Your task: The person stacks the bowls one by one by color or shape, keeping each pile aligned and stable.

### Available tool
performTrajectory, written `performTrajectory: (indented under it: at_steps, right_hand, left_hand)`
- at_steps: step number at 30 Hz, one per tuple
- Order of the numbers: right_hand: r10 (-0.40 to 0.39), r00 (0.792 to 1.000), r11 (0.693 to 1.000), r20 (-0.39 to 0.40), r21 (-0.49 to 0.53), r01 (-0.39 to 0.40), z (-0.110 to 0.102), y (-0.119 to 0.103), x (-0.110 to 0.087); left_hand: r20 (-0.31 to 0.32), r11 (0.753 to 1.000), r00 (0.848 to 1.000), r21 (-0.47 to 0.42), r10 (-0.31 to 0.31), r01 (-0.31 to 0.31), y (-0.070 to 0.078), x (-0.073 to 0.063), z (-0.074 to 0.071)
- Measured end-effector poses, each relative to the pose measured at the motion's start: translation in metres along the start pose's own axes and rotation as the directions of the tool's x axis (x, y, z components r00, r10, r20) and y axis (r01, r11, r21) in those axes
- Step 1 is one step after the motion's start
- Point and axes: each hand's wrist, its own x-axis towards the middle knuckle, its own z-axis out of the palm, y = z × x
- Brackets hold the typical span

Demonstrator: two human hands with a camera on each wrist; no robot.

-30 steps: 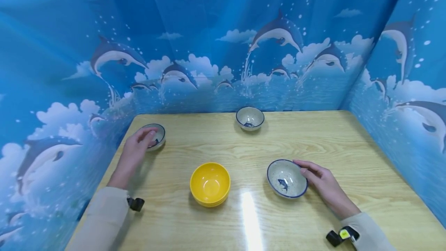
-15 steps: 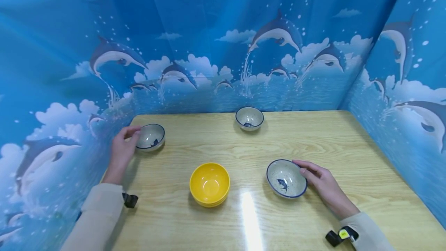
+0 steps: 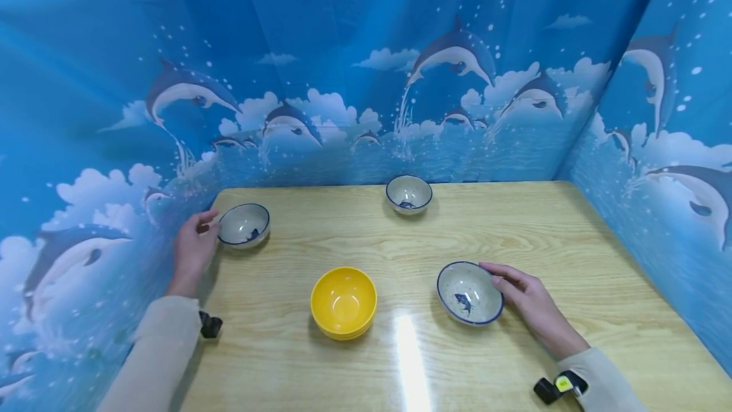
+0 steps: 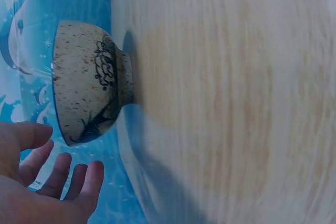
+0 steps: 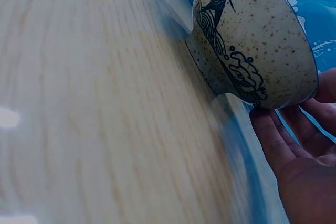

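Observation:
At the table's left edge my left hand [image 3: 195, 247] is beside a speckled grey bowl [image 3: 244, 226] with a blue rim and a blue fish motif. In the left wrist view, a small gap separates the loosely bent fingers [image 4: 92, 182] from that bowl [image 4: 84, 82], which stands upright. My right hand [image 3: 534, 304] holds a matching bowl [image 3: 470, 294] by its right side, thumb at the rim and fingers against the outer wall. The right wrist view shows this bowl [image 5: 262, 40] with its foot at the table surface.
Yellow bowls [image 3: 344, 302], apparently nested, stand near the middle of the wooden table [image 3: 286, 374]. A third blue-rimmed bowl [image 3: 408, 194] sits at the back edge. Blue dolphin-print curtains [image 3: 343, 49] enclose the back and sides.
My left hand has let go of the left bowl and drawn away to the left, from over its rim to beside it. The right hand and its bowl have stayed still.

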Motion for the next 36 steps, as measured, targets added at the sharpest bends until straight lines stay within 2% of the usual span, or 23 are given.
performTrajectory:
  at_steps: [3,7,13,18,23,28,34,36]
  right_hand:
    - [0.0,1.0,1.0,0.001,0.003,0.0,0.0,0.0,0.0]
    - [0.009,1.0,1.0,0.008,0.015,-0.009,0.001,-0.001,0.0]
    - [0.021,1.0,1.0,0.013,0.019,-0.021,0.001,-0.001,0.0]
    - [0.022,1.0,1.0,0.011,0.017,-0.023,0.001,0.0,0.0]
    - [0.022,1.0,0.999,0.011,0.029,-0.022,0.001,0.0,0.0]
    - [0.034,0.999,0.999,0.015,0.04,-0.035,0.001,0.0,-0.001]
    - [0.019,1.0,0.999,0.013,0.044,-0.02,0.001,0.0,-0.001]
    - [0.009,1.0,0.999,0.006,0.04,-0.009,0.001,0.0,-0.001]
  left_hand:
    - [-0.022,0.999,0.999,-0.017,-0.032,0.031,-0.006,0.005,0.004]
    - [-0.026,0.991,0.993,-0.072,-0.111,0.109,-0.012,0.009,0.008]
    - [0.039,0.969,0.983,-0.161,-0.181,0.185,-0.018,0.011,0.009]
    - [0.117,0.934,0.97,-0.267,-0.214,0.239,-0.019,0.008,0.01]
    - [0.184,0.906,0.955,-0.318,-0.231,0.28,-0.019,0.005,0.009]
    - [0.214,0.874,0.947,-0.377,-0.24,0.306,-0.019,0.004,0.01]
    - [0.241,0.825,0.936,-0.451,-0.255,0.341,-0.019,0.002,0.008]
    - [0.242,0.818,0.936,-0.462,-0.255,0.343,-0.018,0.001,0.008]
